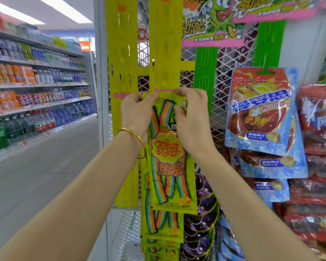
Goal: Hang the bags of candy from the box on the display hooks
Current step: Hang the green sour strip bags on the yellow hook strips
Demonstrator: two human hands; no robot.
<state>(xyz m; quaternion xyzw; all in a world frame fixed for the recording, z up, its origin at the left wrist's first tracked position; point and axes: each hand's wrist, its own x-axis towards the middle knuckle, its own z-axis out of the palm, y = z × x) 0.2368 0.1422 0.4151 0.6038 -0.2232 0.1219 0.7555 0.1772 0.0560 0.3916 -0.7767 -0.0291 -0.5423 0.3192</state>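
Carefully, a left hand (135, 113) and right hand (191, 117) pinch the top corners of a candy bag (169, 147) against the yellow display strip (164, 53), above the hung bags (162, 232); holding its top edge level should help it seat.

The candy bag (172, 166) was a long yellow-green pouch printed with rainbow sour strips and an orange flower-shaped logo. It hung upright with its top edge pinched between the left hand (135, 113) and the right hand (192, 117), and the rest of it dropped below both wrists. That top edge lay against the yellow display strip (166, 53), which ran straight up above the hands with slotted hooks along it. More bags of the same kind (160, 232) hung overlapping on the strip, well below the hands.
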